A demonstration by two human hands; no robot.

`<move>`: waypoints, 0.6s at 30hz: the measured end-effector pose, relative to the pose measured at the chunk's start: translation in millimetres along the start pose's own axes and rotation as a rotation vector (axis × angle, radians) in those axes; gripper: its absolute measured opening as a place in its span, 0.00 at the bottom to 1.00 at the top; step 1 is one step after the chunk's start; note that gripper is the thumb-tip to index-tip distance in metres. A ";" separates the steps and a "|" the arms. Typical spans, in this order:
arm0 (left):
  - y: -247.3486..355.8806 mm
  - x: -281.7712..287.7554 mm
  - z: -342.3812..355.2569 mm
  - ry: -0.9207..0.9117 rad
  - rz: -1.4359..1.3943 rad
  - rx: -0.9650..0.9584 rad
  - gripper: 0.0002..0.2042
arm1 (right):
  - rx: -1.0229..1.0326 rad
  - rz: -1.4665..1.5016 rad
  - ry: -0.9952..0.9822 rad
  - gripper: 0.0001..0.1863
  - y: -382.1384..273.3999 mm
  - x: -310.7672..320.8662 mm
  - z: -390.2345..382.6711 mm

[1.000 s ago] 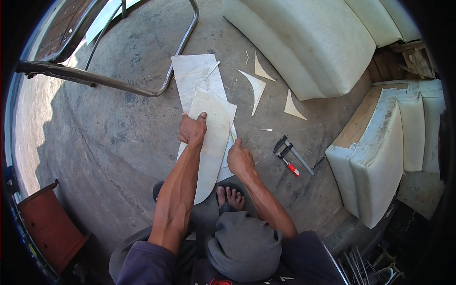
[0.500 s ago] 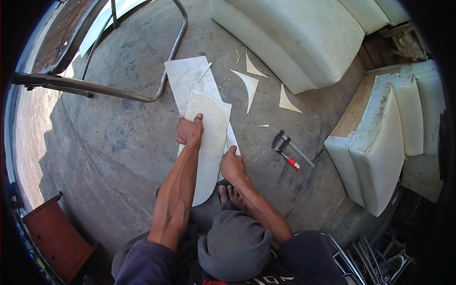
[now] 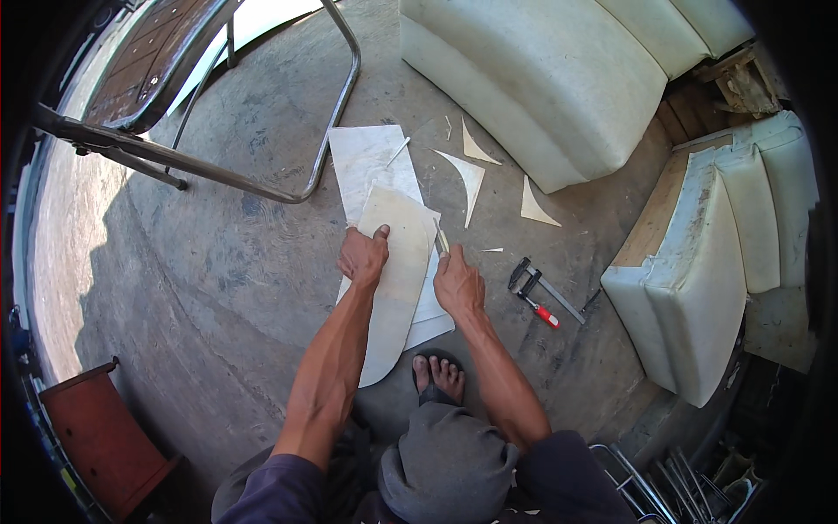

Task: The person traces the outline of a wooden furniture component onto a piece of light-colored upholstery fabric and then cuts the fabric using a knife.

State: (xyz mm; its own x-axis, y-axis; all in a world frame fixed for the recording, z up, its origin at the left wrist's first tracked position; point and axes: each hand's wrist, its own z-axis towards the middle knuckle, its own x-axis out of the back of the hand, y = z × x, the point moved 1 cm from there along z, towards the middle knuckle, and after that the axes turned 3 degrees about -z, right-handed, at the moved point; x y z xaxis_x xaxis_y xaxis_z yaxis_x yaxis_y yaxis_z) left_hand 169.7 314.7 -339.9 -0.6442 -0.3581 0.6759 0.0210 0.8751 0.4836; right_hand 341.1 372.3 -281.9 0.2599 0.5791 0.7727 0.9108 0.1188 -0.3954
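Curved pale sheet (image 3: pixel 393 288), one, lying over white sheets (image 3: pixel 371 162) on the floor (image 3: pixel 244 288); exact number underneath unclear. Left hand (image 3: pixel 362 255): grip pinching its left edge, thumb on top. Right hand (image 3: pixel 460 284): grip wrapped round one slim cutter (image 3: pixel 443 238). Best, I'd judge: press flat, cut slowly, fingers clear. Farther right: three triangular scraps (image 3: pixel 466 179), one clamp (image 3: pixel 555 294).

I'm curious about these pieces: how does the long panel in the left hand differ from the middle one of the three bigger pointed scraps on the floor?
The long panel is far larger than the middle scrap. The panel has a broad, rounded near end, while the scrap narrows to sharp points. The left hand grips the panel; the scrap lies untouched on the floor. Both look flat and pale.
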 end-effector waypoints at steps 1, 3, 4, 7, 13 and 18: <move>5.0 2.3 6.3 -0.029 0.033 -0.059 0.32 | 0.057 -0.029 0.018 0.18 -2.2 4.1 20.9; 10.8 8.4 20.1 -0.118 0.145 -0.145 0.32 | 0.167 -0.088 0.027 0.17 -0.9 -0.5 58.3; 14.8 18.1 30.7 -0.180 0.229 -0.171 0.32 | 0.163 -0.095 0.009 0.18 -4.2 -0.2 66.9; -5.4 38.2 57.5 -0.246 0.331 -0.228 0.33 | 0.185 -0.120 -0.064 0.18 -19.0 -4.7 81.6; -10.8 36.1 69.2 -0.260 0.362 -0.224 0.34 | 0.221 -0.083 -0.090 0.17 -37.4 -27.3 85.3; -10.4 34.8 69.2 -0.227 0.375 -0.237 0.35 | 0.240 -0.154 -0.141 0.17 -53.8 -26.0 98.2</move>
State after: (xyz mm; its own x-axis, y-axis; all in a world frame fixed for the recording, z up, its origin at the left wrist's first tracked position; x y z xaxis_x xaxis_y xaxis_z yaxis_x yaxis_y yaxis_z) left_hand 94.1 315.6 -359.9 -0.7088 0.0698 0.7020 0.4392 0.8223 0.3617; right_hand 253.8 430.0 -329.5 0.0626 0.6437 0.7627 0.8301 0.3906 -0.3979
